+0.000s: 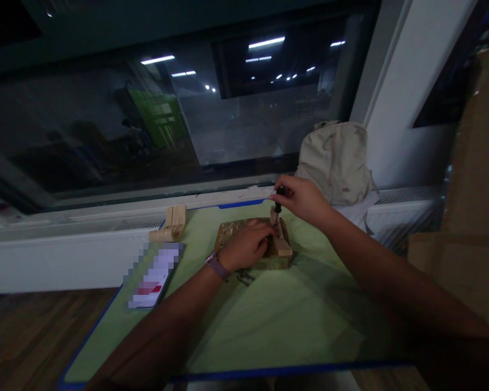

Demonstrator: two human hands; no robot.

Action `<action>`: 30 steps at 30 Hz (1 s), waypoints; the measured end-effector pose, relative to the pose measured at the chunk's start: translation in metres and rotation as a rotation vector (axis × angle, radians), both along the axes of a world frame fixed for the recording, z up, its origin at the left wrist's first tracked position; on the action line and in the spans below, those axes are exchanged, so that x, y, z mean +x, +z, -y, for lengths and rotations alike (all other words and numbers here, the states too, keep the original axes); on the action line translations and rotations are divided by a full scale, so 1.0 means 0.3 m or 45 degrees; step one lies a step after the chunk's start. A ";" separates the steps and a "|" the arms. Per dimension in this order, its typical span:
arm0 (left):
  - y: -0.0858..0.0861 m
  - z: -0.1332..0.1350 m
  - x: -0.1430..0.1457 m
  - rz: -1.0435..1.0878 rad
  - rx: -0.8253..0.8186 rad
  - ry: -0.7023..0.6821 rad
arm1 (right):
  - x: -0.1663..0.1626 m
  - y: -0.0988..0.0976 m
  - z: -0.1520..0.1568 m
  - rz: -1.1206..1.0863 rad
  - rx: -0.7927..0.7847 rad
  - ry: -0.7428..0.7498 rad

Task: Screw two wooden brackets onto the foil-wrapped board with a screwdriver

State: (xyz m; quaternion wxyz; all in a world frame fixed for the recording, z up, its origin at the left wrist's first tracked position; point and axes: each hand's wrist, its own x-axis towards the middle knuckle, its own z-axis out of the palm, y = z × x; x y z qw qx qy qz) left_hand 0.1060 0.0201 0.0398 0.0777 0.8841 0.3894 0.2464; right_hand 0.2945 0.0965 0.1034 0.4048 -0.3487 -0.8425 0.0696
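My right hand is closed around the black handle of a screwdriver, which stands nearly upright with its shaft pointing down. The tip meets a light wooden piece lying on the right side of a brownish block. My left hand, with a band on its wrist, rests over the block. Its fingers are curled and pinched together close to the screwdriver's tip. What they grip is hidden. Small dark metal pieces lie on the table just in front of the block.
The green table has a blue edge. Curved wooden pieces stand at its back left corner, near a blurred-out flat packet. Behind the table are a window and a beige backpack. Cardboard stands at the right.
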 end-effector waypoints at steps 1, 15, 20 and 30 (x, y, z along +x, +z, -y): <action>0.000 -0.001 0.000 0.001 0.002 -0.004 | 0.002 0.004 0.002 0.036 0.032 -0.045; -0.012 -0.004 0.002 -0.003 0.015 0.013 | -0.004 -0.009 -0.003 -0.075 0.005 0.131; -0.014 -0.004 0.002 0.008 0.031 0.005 | 0.008 0.006 0.001 0.061 0.125 0.000; 0.004 0.006 0.012 0.004 0.016 0.032 | 0.042 0.016 -0.020 -0.126 -0.212 0.324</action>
